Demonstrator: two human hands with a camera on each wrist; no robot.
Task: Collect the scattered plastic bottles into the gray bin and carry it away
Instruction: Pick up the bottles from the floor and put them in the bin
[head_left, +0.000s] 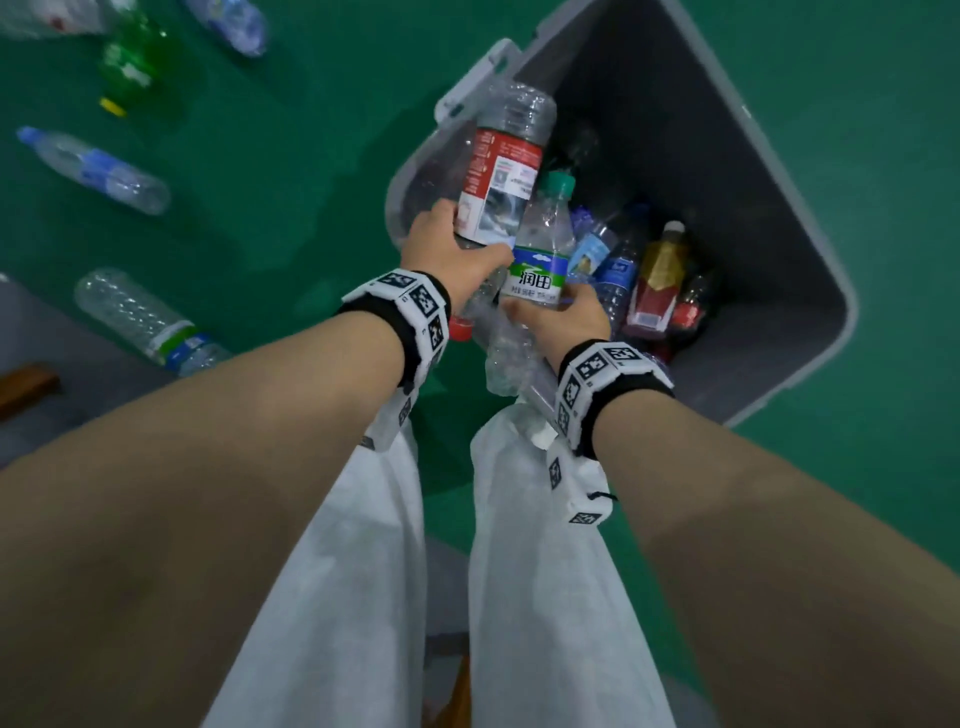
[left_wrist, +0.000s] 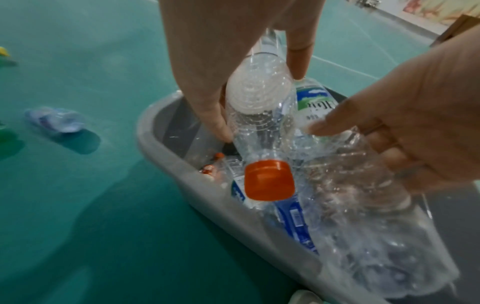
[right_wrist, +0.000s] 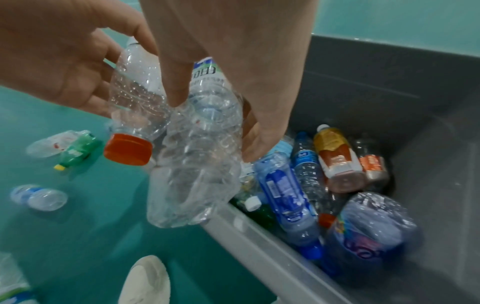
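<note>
Both hands hover over the near-left rim of the gray bin (head_left: 675, 130), which stands on the green floor with several bottles lying in its bottom (right_wrist: 283, 185). My left hand (head_left: 447, 249) grips a clear bottle with a red and white label (head_left: 501, 171), its orange cap (left_wrist: 269, 180) pointing down. My right hand (head_left: 561, 317) grips a crumpled clear bottle with a green cap and a green-blue label (head_left: 543, 234); its base (right_wrist: 187, 185) hangs over the bin's edge (right_wrist: 259, 253). The two bottles touch.
Loose bottles lie on the floor to the left: a blue-labelled one (head_left: 93, 169), a green one (head_left: 135, 57), a clear one (head_left: 140, 317) and others at the top left. My white trouser legs (head_left: 545, 571) and a shoe (right_wrist: 148, 281) stand just before the bin.
</note>
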